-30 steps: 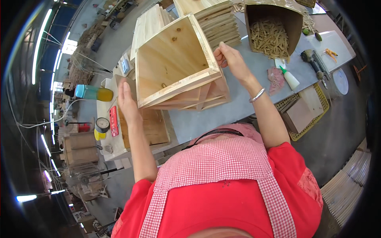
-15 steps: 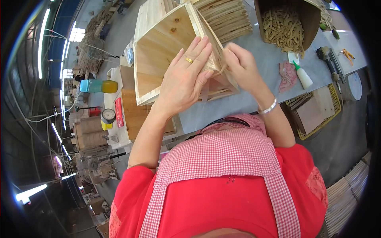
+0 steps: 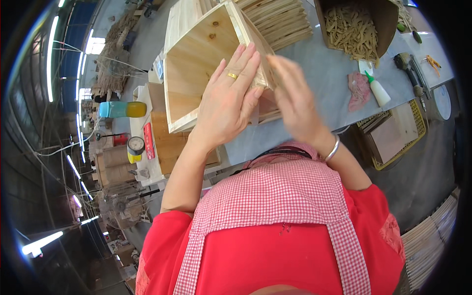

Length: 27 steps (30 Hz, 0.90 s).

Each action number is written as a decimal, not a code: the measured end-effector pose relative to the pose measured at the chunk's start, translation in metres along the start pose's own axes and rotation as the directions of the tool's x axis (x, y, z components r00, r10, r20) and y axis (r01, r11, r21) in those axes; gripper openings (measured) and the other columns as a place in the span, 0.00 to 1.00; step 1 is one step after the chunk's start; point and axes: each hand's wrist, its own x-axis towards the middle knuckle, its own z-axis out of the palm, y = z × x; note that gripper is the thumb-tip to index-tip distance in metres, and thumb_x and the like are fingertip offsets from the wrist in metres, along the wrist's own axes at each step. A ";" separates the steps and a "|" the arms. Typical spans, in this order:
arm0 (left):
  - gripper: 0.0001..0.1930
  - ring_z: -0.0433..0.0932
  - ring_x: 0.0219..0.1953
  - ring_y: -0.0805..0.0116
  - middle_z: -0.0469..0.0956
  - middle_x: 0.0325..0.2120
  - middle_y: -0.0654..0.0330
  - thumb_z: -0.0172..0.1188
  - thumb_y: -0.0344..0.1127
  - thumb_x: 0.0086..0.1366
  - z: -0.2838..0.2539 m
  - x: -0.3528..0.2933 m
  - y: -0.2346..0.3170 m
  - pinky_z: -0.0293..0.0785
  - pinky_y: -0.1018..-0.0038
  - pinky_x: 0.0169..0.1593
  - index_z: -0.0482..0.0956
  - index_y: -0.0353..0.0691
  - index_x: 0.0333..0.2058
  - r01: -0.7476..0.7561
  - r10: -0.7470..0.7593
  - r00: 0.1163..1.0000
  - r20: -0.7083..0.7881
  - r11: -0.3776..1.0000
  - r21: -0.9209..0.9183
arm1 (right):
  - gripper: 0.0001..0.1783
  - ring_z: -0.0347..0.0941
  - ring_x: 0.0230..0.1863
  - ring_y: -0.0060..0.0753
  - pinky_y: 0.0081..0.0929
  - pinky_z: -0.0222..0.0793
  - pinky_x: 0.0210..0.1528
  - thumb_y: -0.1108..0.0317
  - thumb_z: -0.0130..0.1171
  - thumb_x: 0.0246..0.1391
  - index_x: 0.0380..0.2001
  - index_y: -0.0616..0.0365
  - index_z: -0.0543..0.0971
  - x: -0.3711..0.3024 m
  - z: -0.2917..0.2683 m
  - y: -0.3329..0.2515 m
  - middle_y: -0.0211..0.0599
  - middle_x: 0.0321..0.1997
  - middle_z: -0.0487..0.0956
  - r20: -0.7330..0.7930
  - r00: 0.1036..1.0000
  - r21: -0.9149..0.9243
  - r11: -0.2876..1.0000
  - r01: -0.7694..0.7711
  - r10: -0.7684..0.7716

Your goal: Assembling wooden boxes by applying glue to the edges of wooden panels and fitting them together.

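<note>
A pale wooden box (image 3: 194, 59) lies tilted at the far middle, its open side facing me and two dark knots on its inner wall. My left hand (image 3: 227, 96), with a gold ring, rests flat on the box's near right corner, fingers stretched out. Beside it, my right hand (image 3: 297, 101) is at the box's right outer side, fingers extended and smeared by motion; I see nothing held in it. The spot under my left palm is hidden.
Behind the box is a stack of wooden slats (image 3: 280, 22). A carton (image 3: 322, 22) of tan strips stands far right, near a pink cloth (image 3: 359, 91), a white glue bottle (image 3: 379, 92) and a power tool (image 3: 409, 71). A blue bottle (image 3: 115, 109) lies left.
My right hand has gone from closed fingers at the box's corner to stretched ones along its side, and its wrist has turned. My left hand stays pressed on the corner.
</note>
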 end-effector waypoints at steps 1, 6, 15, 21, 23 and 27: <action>0.28 0.56 0.71 0.51 0.60 0.68 0.51 0.51 0.39 0.70 0.000 0.001 -0.001 0.53 0.51 0.69 0.62 0.36 0.66 -0.011 0.011 1.000 -0.008 1.000 0.001 | 0.29 0.65 0.63 0.53 0.38 0.58 0.67 0.78 0.47 0.57 0.64 0.69 0.64 -0.009 0.004 -0.005 0.54 0.63 0.66 0.043 0.999 -0.158 0.987 0.031 -0.024; 0.28 0.56 0.71 0.51 0.60 0.68 0.50 0.50 0.38 0.69 0.005 0.005 0.002 0.52 0.51 0.70 0.62 0.36 0.66 -0.028 0.028 0.999 -0.020 1.000 0.000 | 0.35 0.52 0.73 0.59 0.44 0.49 0.73 0.76 0.51 0.54 0.67 0.68 0.61 -0.031 0.010 -0.005 0.57 0.72 0.57 -0.012 0.999 0.035 0.999 0.034 -0.034; 0.27 0.57 0.71 0.48 0.61 0.67 0.45 0.49 0.33 0.66 -0.002 0.006 0.005 0.51 0.59 0.70 0.65 0.32 0.64 0.055 -0.056 0.998 -0.002 0.994 -0.092 | 0.29 0.63 0.65 0.56 0.48 0.56 0.68 0.65 0.58 0.51 0.59 0.58 0.73 -0.095 -0.142 0.207 0.49 0.65 0.70 -0.071 0.874 -0.832 0.454 -0.317 0.481; 0.34 0.57 0.70 0.46 0.59 0.67 0.42 0.53 0.35 0.60 -0.009 0.010 0.007 0.54 0.61 0.69 0.62 0.31 0.65 0.104 -0.103 0.995 0.019 0.987 -0.125 | 0.28 0.73 0.55 0.48 0.42 0.72 0.54 0.79 0.58 0.45 0.54 0.51 0.76 -0.095 -0.195 0.238 0.43 0.55 0.76 -0.097 0.846 -0.961 0.173 -0.217 0.525; 0.37 0.57 0.70 0.45 0.55 0.69 0.40 0.54 0.36 0.58 -0.007 0.012 0.007 0.54 0.61 0.69 0.58 0.31 0.67 0.124 -0.120 0.992 0.029 0.977 -0.171 | 0.23 0.77 0.44 0.44 0.37 0.75 0.46 0.82 0.56 0.47 0.48 0.54 0.79 -0.097 -0.191 0.275 0.42 0.48 0.77 -0.168 0.825 -0.657 0.563 -0.502 0.540; 0.39 0.56 0.70 0.45 0.54 0.69 0.38 0.54 0.37 0.59 -0.009 0.004 0.003 0.53 0.62 0.70 0.55 0.31 0.68 0.187 -0.190 0.982 0.000 0.968 -0.168 | 0.17 0.76 0.42 0.37 0.28 0.73 0.42 0.78 0.63 0.49 0.45 0.57 0.80 -0.005 -0.066 0.091 0.39 0.45 0.76 -0.122 0.992 -0.224 0.974 -0.029 0.002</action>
